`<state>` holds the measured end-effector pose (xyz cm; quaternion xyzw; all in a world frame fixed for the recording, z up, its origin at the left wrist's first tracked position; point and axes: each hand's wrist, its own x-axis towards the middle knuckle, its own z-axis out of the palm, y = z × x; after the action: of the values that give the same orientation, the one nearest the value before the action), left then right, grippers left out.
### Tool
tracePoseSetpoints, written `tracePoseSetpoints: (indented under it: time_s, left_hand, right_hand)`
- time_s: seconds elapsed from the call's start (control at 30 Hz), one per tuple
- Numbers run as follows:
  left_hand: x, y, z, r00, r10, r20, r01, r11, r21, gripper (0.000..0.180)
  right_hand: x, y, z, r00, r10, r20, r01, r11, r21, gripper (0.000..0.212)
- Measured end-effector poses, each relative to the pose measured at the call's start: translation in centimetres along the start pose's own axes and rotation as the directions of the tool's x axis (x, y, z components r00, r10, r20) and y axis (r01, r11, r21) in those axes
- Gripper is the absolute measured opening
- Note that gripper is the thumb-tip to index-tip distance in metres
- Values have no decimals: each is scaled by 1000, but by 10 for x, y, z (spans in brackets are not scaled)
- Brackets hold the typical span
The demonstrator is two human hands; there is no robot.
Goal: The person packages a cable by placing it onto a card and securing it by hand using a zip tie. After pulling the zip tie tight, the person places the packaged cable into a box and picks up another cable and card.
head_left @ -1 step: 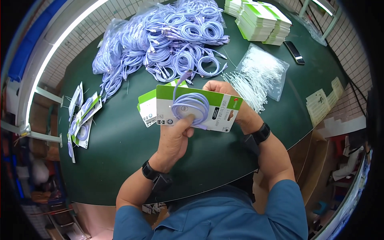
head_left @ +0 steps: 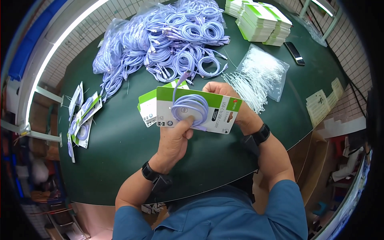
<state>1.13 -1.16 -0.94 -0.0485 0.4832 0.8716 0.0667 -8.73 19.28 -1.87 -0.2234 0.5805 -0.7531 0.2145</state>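
Observation:
My left hand (head_left: 172,141) grips a white and green packaging card (head_left: 219,125), its thumb pressing a coiled lilac USB cable (head_left: 203,109) flat against the front. One end of the cable sticks up past the card's top edge. Behind the card's right part is my right hand (head_left: 218,87), knuckles bent above the green strip. Its fingertips are hidden, so what they pinch at the back cannot be seen. More green and white cards (head_left: 148,107) lie on the table just behind the held one.
A big heap of lilac cables (head_left: 180,38) covers the table's far side. Right of it are a bag of white cable ties (head_left: 262,68), stacked cards (head_left: 260,20) and a phone (head_left: 295,53). Carded cables (head_left: 83,132) lie at the left edge, printed paper (head_left: 319,102) at the right.

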Motion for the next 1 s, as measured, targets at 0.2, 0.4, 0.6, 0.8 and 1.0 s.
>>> tracePoseSetpoints:
  time_s: [0.2, 0.4, 0.6, 0.8, 1.0]
  left_hand:
    - [-5, -7, -10, 999, 20, -25, -20, 1000, 15, 37]
    - [-7, -17, -19, 993, 50, -108, -55, 998, -42, 40]
    - [-4, -18, -28, 983, 66, -174, -81, 994, -78, 47]
    - [2, -4, -35, 957, 263, -119, -258, 965, 51, 58]
    - [-1, 57, -29, 670, 619, 409, -453, -95, 886, 71]
  right_hand:
    - [2, 8, 7, 994, 81, 71, -94, 974, 206, 24]
    - [5, 3, 6, 990, 133, -35, -116, 945, 307, 26]
    - [-8, -15, 18, 985, -71, -158, 27, 965, -262, 28]
    - [-8, -24, 17, 969, -104, -224, 8, 920, -392, 29]
    - [-9, -35, 11, 988, -84, -133, 9, 875, -483, 25]
